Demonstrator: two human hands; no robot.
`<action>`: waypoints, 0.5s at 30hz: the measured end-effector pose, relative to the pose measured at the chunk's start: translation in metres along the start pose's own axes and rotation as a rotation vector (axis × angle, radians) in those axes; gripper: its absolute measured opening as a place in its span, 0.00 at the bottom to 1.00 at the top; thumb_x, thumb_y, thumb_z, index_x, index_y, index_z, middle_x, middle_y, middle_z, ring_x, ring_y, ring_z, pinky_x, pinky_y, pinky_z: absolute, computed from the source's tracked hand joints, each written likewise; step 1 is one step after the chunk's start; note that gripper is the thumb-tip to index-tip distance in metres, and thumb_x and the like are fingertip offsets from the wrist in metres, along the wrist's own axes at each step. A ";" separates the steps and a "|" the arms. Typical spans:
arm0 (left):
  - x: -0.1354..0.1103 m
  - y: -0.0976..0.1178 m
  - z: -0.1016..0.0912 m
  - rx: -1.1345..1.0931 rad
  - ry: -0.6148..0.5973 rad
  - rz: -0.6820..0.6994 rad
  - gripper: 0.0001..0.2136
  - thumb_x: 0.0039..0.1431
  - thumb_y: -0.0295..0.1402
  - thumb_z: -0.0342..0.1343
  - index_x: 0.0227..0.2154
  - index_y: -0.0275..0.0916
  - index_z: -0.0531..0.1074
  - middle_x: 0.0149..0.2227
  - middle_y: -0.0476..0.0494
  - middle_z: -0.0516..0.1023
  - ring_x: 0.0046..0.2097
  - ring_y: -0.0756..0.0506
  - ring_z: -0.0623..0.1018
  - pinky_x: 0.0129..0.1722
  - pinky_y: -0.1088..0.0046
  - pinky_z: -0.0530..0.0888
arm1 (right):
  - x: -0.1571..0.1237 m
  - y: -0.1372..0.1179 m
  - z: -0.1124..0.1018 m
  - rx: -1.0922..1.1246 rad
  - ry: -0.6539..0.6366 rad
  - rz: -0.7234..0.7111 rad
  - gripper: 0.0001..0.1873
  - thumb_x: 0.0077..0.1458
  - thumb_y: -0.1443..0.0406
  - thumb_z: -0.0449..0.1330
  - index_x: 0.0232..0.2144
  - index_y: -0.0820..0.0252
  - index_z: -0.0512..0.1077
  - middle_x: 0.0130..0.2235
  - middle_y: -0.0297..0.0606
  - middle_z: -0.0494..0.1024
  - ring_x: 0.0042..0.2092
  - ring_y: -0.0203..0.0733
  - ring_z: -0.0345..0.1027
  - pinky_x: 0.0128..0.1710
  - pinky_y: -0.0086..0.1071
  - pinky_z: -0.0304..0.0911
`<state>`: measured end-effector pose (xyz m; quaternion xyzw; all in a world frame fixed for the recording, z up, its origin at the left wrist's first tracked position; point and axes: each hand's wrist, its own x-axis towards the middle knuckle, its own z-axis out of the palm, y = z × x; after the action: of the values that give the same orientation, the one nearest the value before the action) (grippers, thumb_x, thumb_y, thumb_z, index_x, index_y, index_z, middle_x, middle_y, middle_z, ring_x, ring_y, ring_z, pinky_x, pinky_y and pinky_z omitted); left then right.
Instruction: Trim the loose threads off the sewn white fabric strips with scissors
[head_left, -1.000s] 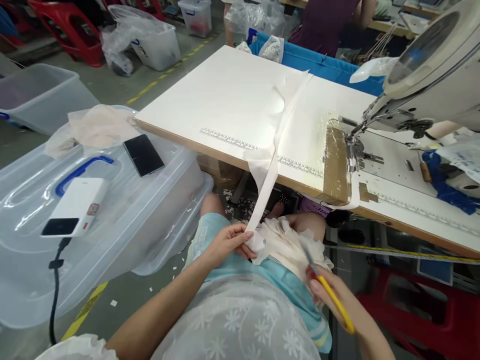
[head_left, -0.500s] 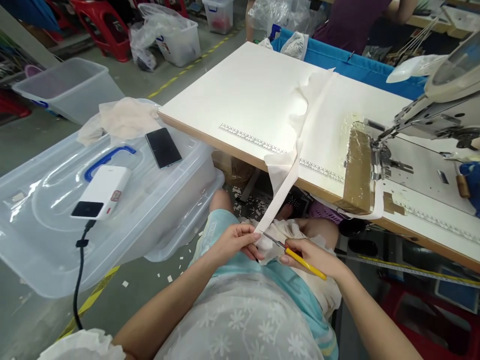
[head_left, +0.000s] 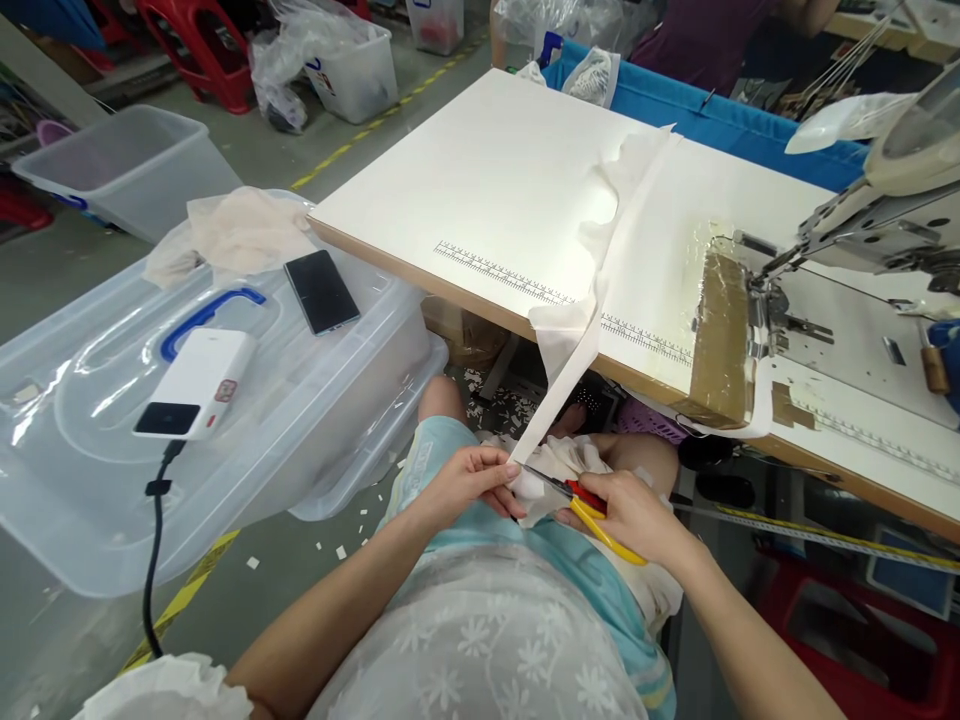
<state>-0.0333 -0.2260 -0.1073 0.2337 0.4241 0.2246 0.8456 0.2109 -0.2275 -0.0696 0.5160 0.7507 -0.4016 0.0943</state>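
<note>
My left hand (head_left: 463, 480) pinches the lower end of a long white fabric strip (head_left: 581, 345) that hangs from the white sewing table (head_left: 487, 170) down to my lap. My right hand (head_left: 634, 515) grips small scissors (head_left: 581, 500) with yellow and red handles. Their blades reach the strip right beside my left fingers. A bundle of white fabric pieces (head_left: 570, 465) lies on my lap under both hands.
A sewing machine (head_left: 877, 210) stands on the table at the right. At my left a clear plastic bin (head_left: 90, 500) carries a white power bank (head_left: 191, 385), a phone (head_left: 321, 292) and a beige cloth (head_left: 232, 235). Another person sits beyond the table. Red stools and bins stand around.
My right hand rose from my right thigh and brought the scissors up to the strip beside my left fingers. The view shifted a little to the right.
</note>
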 end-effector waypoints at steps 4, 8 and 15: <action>0.001 -0.001 -0.003 -0.001 -0.010 0.003 0.22 0.47 0.50 0.67 0.29 0.35 0.72 0.24 0.40 0.82 0.27 0.45 0.82 0.26 0.78 0.76 | -0.001 -0.002 -0.001 -0.085 0.000 0.015 0.30 0.59 0.39 0.48 0.23 0.56 0.55 0.21 0.32 0.62 0.24 0.37 0.50 0.25 0.33 0.41; 0.002 -0.002 0.000 -0.001 -0.035 -0.003 0.21 0.47 0.50 0.67 0.27 0.36 0.71 0.23 0.41 0.81 0.27 0.45 0.82 0.26 0.78 0.75 | 0.004 -0.007 0.000 -0.125 0.022 0.017 0.29 0.59 0.39 0.46 0.24 0.56 0.55 0.24 0.35 0.66 0.25 0.38 0.55 0.26 0.33 0.41; -0.001 0.000 -0.004 0.100 -0.018 -0.019 0.22 0.51 0.52 0.63 0.32 0.35 0.71 0.25 0.41 0.81 0.29 0.44 0.81 0.29 0.73 0.75 | 0.006 0.003 0.009 0.051 0.056 0.063 0.30 0.56 0.38 0.49 0.22 0.56 0.54 0.21 0.32 0.61 0.24 0.38 0.53 0.26 0.32 0.43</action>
<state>-0.0368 -0.2258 -0.1092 0.2738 0.4293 0.1929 0.8388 0.2083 -0.2292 -0.0797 0.5525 0.7260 -0.4030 0.0726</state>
